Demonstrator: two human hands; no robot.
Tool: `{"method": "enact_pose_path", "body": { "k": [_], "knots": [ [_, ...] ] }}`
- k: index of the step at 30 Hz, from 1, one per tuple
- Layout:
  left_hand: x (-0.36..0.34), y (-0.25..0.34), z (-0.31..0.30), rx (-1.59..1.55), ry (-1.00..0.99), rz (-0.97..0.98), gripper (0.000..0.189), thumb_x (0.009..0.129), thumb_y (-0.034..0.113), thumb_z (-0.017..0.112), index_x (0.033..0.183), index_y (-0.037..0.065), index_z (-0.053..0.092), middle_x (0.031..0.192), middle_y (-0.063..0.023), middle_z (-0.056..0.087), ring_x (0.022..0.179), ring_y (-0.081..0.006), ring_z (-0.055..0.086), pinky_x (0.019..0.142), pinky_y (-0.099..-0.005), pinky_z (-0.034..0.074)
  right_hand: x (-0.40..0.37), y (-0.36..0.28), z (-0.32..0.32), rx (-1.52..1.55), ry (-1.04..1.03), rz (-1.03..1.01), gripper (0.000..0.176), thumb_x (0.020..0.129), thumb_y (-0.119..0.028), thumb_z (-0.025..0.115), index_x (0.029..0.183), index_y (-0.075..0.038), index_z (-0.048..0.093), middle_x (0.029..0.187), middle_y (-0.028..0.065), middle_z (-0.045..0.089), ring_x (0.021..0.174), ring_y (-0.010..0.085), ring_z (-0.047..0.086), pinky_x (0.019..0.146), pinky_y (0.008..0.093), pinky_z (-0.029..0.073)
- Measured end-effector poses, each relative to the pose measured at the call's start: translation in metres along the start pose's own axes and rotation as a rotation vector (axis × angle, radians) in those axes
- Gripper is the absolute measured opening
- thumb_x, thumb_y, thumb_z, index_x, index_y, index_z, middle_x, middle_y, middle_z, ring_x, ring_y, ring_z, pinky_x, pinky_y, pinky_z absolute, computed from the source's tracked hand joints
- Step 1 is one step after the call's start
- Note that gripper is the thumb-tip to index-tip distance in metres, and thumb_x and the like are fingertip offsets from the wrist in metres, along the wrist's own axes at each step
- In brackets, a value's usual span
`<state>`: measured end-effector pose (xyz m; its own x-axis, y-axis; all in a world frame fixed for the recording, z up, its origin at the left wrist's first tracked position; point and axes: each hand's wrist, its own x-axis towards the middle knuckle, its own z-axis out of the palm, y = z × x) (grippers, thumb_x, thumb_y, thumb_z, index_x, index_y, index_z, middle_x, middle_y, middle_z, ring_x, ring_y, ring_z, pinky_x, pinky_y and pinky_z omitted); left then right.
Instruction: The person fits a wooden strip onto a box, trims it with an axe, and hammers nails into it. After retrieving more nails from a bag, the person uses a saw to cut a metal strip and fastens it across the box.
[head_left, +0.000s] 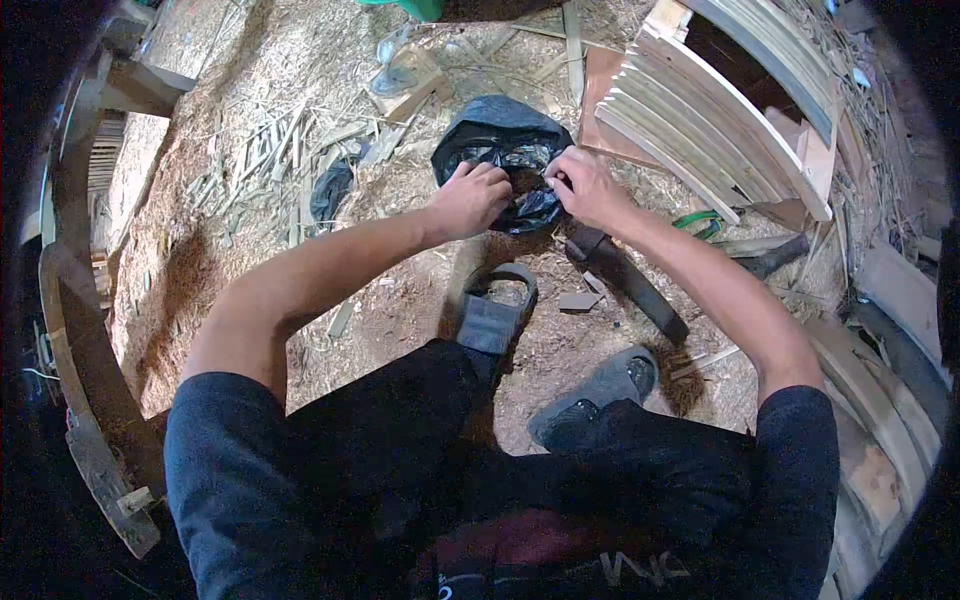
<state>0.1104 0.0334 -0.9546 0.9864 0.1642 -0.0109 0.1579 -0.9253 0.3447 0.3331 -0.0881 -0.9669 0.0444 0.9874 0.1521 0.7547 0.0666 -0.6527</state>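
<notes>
A black plastic bag (505,115) stands on the floor in front of my feet, its mouth open and its inside dark and shiny. My left hand (475,198) is closed on the bag's left near edge, fingers curled inward. At the right edge, my right hand (583,185) pinches the plastic between thumb and fingers. Folds of the bag bunch up between the two hands. What lies inside the bag is too dark to make out.
Sawdust and wood scraps cover the floor (390,320). Stacked curved boards (700,120) lie at the upper right. A dark hammer-like tool (630,285) lies below my right forearm. Sandals (495,310) are near the bag. A small block (410,90) sits beyond it; a wooden frame (90,340) stands left.
</notes>
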Motion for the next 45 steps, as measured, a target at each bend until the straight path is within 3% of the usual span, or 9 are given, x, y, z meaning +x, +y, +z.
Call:
{"method": "enact_pose_path", "body": {
  "k": [9, 12, 19, 22, 25, 28, 36, 40, 45],
  "knots": [
    [-0.007, -0.001, 0.011, 0.040, -0.031, -0.012, 0.018, 0.088, 0.020, 0.059, 0.102, 0.009, 0.062, 0.113, -0.0071, 0.057, 0.111, -0.0252, 0.052, 0.096, -0.0418, 0.038, -0.005, -0.011, 0.013, -0.113, 0.025, 0.053, 0.026, 0.082, -0.016, 0.068, 0.104, -0.006, 0.058, 0.099, 0.0142, 0.056, 0.093, 0.0347, 0.057, 0.080, 0.0481, 0.044],
    [-0.008, -0.001, 0.008, 0.032, -0.050, -0.008, 0.019, 0.087, 0.020, 0.059, 0.103, 0.009, 0.062, 0.115, -0.0070, 0.056, 0.112, -0.0255, 0.051, 0.097, -0.0429, 0.038, -0.002, -0.008, 0.015, -0.088, 0.101, 0.008, 0.028, 0.082, -0.012, 0.071, 0.105, -0.004, 0.058, 0.092, 0.0123, 0.056, 0.088, 0.0317, 0.057, 0.077, 0.0434, 0.044],
    [-0.010, -0.003, 0.007, 0.050, -0.042, 0.013, 0.020, 0.087, 0.019, 0.060, 0.104, 0.009, 0.060, 0.116, -0.0076, 0.055, 0.111, -0.0270, 0.051, 0.098, -0.0437, 0.038, 0.002, -0.005, 0.013, -0.001, 0.091, 0.057, 0.026, 0.083, -0.014, 0.071, 0.103, -0.003, 0.059, 0.094, 0.0140, 0.056, 0.090, 0.0345, 0.058, 0.079, 0.0436, 0.047],
    [-0.005, -0.008, 0.005, 0.021, -0.279, -0.047, 0.063, 0.070, 0.031, 0.077, 0.123, 0.006, 0.055, 0.132, -0.0139, 0.048, 0.125, -0.0335, 0.044, 0.107, -0.0483, 0.032, 0.000, -0.002, 0.016, -0.066, 0.092, -0.004, 0.022, 0.084, -0.016, 0.070, 0.100, -0.005, 0.060, 0.095, 0.0135, 0.057, 0.090, 0.0345, 0.059, 0.079, 0.0437, 0.047],
    [-0.006, -0.008, 0.006, -0.002, -0.261, -0.052, 0.058, 0.072, 0.025, 0.076, 0.122, 0.006, 0.056, 0.130, -0.0136, 0.049, 0.124, -0.0334, 0.044, 0.107, -0.0480, 0.033, 0.001, 0.001, 0.016, -0.071, 0.074, -0.013, 0.018, 0.085, -0.016, 0.069, 0.097, -0.005, 0.061, 0.094, 0.0129, 0.057, 0.089, 0.0344, 0.059, 0.078, 0.0435, 0.048],
    [-0.009, -0.009, 0.010, 0.035, -0.064, 0.021, 0.023, 0.086, 0.018, 0.061, 0.107, 0.008, 0.059, 0.118, -0.0086, 0.055, 0.112, -0.0278, 0.050, 0.098, -0.0437, 0.038, 0.003, 0.002, 0.015, -0.059, 0.090, -0.038, 0.017, 0.084, -0.015, 0.070, 0.095, -0.004, 0.062, 0.091, 0.0129, 0.057, 0.087, 0.0342, 0.059, 0.076, 0.0432, 0.048],
    [-0.009, -0.013, 0.010, 0.021, -0.080, 0.040, 0.026, 0.085, 0.018, 0.061, 0.109, 0.008, 0.059, 0.120, -0.0091, 0.055, 0.114, -0.0285, 0.050, 0.098, -0.0443, 0.038, 0.004, 0.000, 0.003, 0.062, 0.104, -0.069, 0.014, 0.085, -0.012, 0.070, 0.094, -0.002, 0.065, 0.086, 0.0123, 0.058, 0.074, 0.0296, 0.060, 0.066, 0.0384, 0.048],
    [-0.005, -0.008, 0.003, -0.059, -0.130, -0.036, 0.027, 0.086, 0.018, 0.062, 0.110, 0.008, 0.059, 0.119, -0.0107, 0.057, 0.113, -0.0292, 0.052, 0.097, -0.0452, 0.039, 0.005, -0.006, -0.004, 0.215, 0.079, 0.118, 0.016, 0.085, -0.017, 0.071, 0.093, -0.002, 0.070, 0.086, 0.0123, 0.063, 0.074, 0.0264, 0.063, 0.067, 0.0361, 0.050],
    [0.009, 0.002, -0.005, -0.384, 0.213, -0.239, 0.033, 0.085, 0.018, 0.068, 0.115, 0.005, 0.059, 0.108, -0.0140, 0.062, 0.107, -0.0322, 0.057, 0.095, -0.0439, 0.044, 0.010, -0.015, -0.007, 0.317, 0.096, 0.192, 0.019, 0.087, -0.020, 0.071, 0.095, -0.002, 0.072, 0.088, 0.0097, 0.066, 0.074, 0.0183, 0.063, 0.066, 0.0307, 0.049]
  ]
}}
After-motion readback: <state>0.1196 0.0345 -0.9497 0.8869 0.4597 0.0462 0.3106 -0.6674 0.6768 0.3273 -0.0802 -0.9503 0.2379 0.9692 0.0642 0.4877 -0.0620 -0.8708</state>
